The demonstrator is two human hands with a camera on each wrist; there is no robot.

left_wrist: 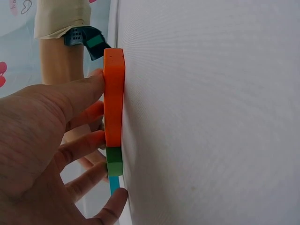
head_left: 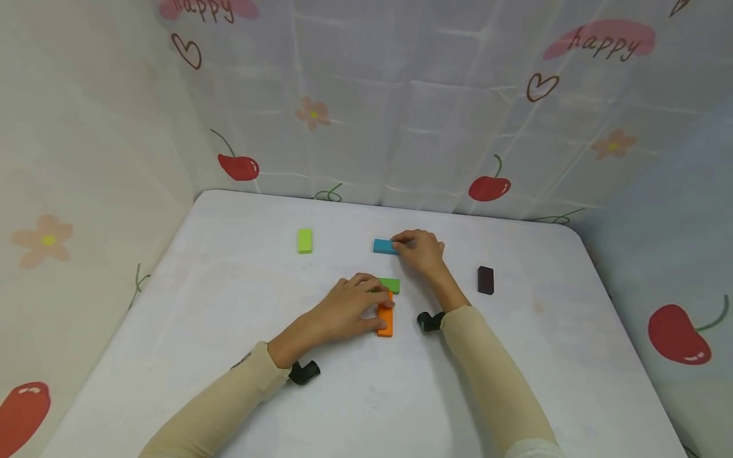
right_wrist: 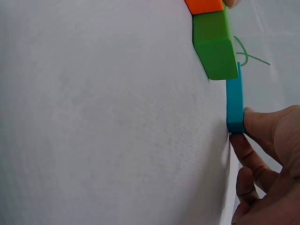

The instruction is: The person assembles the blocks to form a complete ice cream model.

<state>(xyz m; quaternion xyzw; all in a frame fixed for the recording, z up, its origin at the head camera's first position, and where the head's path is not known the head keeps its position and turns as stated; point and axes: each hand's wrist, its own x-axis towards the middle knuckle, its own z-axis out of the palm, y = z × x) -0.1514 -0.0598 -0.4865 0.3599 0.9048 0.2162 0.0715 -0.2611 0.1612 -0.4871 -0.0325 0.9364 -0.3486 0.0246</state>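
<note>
An orange block (head_left: 385, 322) lies flat on the white table, its far end against a green block (head_left: 392, 285) set crosswise. My left hand (head_left: 347, 308) is over both: in the left wrist view the thumb and spread fingers (left_wrist: 86, 145) touch the orange block's top and reach the green one. Farther back lies a blue block (head_left: 384, 246). With thumb and index finger my right hand (head_left: 420, 253) pinches its right end. The right wrist view shows the thumb on top of the blue block (right_wrist: 235, 105) and the index finger at its near end.
On the far left of the table stands apart a yellow-green block (head_left: 305, 241). To the right of my right hand lies a dark brown block (head_left: 485, 280). A printed curtain (head_left: 389, 127) hangs behind the table's back edge. Black wrist cameras (head_left: 304, 373) sit under both sleeves.
</note>
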